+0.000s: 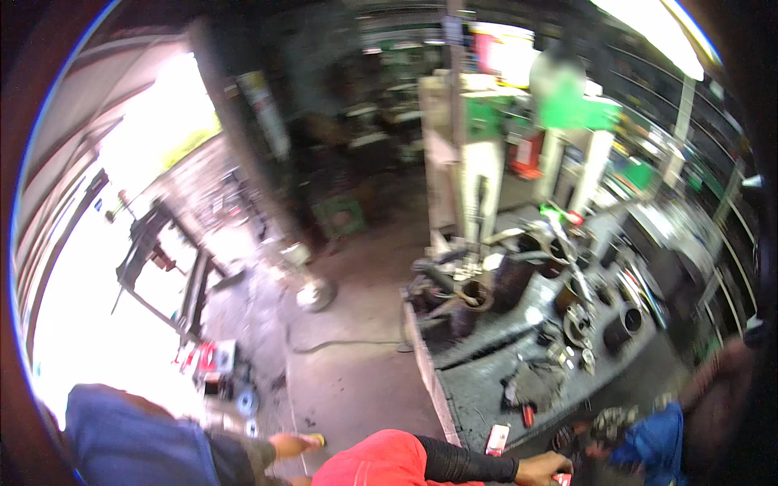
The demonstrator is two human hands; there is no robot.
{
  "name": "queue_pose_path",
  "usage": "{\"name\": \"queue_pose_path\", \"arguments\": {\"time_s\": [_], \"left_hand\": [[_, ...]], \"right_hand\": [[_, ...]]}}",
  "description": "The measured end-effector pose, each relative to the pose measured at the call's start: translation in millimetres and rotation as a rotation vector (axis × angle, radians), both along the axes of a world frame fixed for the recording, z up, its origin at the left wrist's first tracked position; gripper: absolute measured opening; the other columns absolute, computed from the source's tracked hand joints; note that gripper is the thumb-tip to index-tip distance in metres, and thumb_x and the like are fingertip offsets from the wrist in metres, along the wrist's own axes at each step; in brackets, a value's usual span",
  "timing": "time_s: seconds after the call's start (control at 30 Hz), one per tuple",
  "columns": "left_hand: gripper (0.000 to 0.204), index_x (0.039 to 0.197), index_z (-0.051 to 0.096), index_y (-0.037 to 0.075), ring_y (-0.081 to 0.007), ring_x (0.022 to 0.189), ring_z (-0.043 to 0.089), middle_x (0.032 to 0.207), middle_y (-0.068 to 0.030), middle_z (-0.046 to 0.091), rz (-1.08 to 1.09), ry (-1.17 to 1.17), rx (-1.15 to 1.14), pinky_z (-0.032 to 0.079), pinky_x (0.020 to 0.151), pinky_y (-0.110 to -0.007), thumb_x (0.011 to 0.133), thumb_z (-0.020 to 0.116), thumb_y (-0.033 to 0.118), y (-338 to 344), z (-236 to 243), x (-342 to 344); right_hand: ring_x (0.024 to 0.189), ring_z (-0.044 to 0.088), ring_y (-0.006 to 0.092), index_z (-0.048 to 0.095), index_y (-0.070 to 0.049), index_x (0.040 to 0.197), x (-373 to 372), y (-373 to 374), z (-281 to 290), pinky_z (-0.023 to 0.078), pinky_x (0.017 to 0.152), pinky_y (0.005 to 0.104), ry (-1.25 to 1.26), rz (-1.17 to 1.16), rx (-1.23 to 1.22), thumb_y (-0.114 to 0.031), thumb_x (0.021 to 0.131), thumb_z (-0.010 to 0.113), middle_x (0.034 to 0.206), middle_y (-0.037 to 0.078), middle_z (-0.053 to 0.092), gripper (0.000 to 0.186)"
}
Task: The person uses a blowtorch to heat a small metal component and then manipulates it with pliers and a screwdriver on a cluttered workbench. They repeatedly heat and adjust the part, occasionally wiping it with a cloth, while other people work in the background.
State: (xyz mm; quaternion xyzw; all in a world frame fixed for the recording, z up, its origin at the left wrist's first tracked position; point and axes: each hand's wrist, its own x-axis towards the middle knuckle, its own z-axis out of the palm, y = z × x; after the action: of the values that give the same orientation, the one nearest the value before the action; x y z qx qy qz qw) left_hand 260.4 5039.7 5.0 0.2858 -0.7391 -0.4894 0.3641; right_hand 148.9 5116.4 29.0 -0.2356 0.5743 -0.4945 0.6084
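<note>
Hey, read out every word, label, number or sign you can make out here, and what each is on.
None can be read.
White-and-red pack on the bench: any print is too small and blurred.
Red-and-white box at lower left: also too blurred.

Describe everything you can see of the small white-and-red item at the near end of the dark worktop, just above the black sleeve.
The white-and-red item is small, flat-looking and roughly rectangular, mostly white with red markings; blur hides finer detail, and card or plastic cannot be told. It sits slightly slanted at the near end of the dark worktop, apparently lying there. Its lower end meets the black sleeve in the picture; contact is unclear. No fingers are seen on it.
</note>
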Motion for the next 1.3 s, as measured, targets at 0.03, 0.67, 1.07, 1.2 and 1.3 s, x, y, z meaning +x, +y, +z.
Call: {"name": "queue_pose_path", "arguments": {"time_s": [0.03, 0.67, 1.07, 1.2, 1.3], "left_hand": [[0.049, 0.111, 0.074, 0.000, -0.0417, 0.101, 0.072, 0.105, -0.0246, 0.075, 0.017, -0.031, 0.101, 0.057, 0.087, -0.048, 0.075, 0.081, 0.031, -8, -1, -4], [0.045, 0.101, 0.068, -0.001, -0.0461, 0.078, 0.070, 0.081, -0.0272, 0.069, 1.177, -0.155, -0.022, 0.051, 0.066, -0.054, 0.080, 0.081, 0.036, -81, 27, -102], [0.037, 0.108, 0.075, 0.002, -0.0417, 0.093, 0.074, 0.097, -0.0248, 0.075, 1.096, -0.186, 0.255, 0.057, 0.080, -0.049, 0.090, 0.074, 0.035, -81, 40, -99], [0.039, 0.108, 0.074, 0.002, -0.0441, 0.091, 0.072, 0.094, -0.0252, 0.074, 1.029, -0.179, 0.223, 0.056, 0.077, -0.051, 0.089, 0.076, 0.036, -100, 22, -92], [0.039, 0.107, 0.072, 0.002, -0.0454, 0.090, 0.071, 0.093, -0.0256, 0.073, 1.041, -0.216, 0.232, 0.055, 0.075, -0.052, 0.088, 0.077, 0.037, -113, 18, -90]], "right_hand": [[0.066, 0.064, 0.0174, 0.065, -0.005, 0.120, -5, -18, 5, 0.047, 0.050, 0.0305, 0.018, 0.073, -0.013, -0.040, 0.097, 0.075, 0.091, 0.006, 0.071, 0.043], [0.068, 0.061, 0.0099, 0.072, -0.004, 0.110, -148, -230, 31, 0.046, 0.057, 0.0236, -0.004, 0.983, -0.081, -0.021, 0.097, 0.078, 0.091, 0.003, 0.072, 0.023], [0.059, 0.057, 0.0054, 0.074, -0.005, 0.109, -153, -259, 11, 0.039, 0.050, 0.0198, -0.057, 1.114, -0.153, -0.019, 0.098, 0.079, 0.084, 0.000, 0.070, 0.019], [0.056, 0.053, 0.0045, 0.073, -0.005, 0.109, -151, -275, 4, 0.037, 0.048, 0.0201, 0.033, 1.089, -0.147, -0.016, 0.098, 0.077, 0.081, -0.002, 0.068, 0.015], [0.061, 0.056, 0.0055, 0.072, -0.005, 0.109, -150, -288, 2, 0.042, 0.053, 0.0215, 0.115, 1.100, -0.131, -0.011, 0.099, 0.075, 0.083, -0.001, 0.068, 0.012]]}}
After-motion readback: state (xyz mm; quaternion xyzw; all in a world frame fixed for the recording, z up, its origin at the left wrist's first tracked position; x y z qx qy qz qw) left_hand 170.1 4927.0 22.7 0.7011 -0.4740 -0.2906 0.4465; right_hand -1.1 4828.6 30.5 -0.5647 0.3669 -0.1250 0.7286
